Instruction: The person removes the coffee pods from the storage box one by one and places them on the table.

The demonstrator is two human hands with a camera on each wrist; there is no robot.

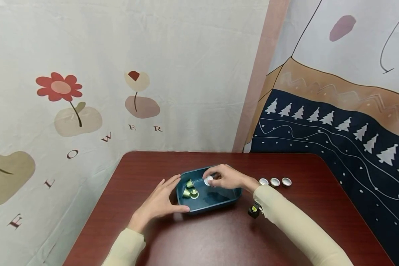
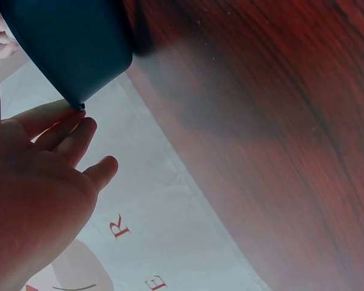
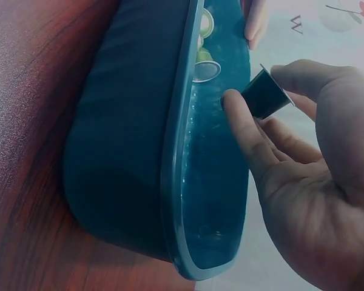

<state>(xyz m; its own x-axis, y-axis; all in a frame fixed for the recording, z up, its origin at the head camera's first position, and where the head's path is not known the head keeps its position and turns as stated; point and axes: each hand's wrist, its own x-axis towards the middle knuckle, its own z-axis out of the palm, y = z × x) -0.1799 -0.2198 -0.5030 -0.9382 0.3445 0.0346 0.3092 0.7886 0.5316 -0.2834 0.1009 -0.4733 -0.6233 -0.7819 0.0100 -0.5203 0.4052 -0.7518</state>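
My right hand (image 1: 227,176) pinches a small coffee capsule (image 3: 264,96) between thumb and fingertips. Dark-sided in the right wrist view, the capsule turns its pale lid to the head camera. It is held over the dark teal rectangular tray (image 1: 216,207), which has rounded corners. Inside the tray's left half lie several green capsules (image 1: 186,193), tipped at different angles. At the tray's left end is my left hand (image 1: 157,201), fingers spread and fairly straight. Its fingertips (image 2: 79,112) are right at the rim in the left wrist view, and its thumb reaches the near left corner.
Three capsules (image 1: 275,182) with pale tops stand in a row on the red-brown table (image 1: 199,244), right of the tray, partly behind my right forearm. A small black device (image 1: 253,210) is at my right wrist. Printed cloth (image 1: 193,74) hangs behind the table.
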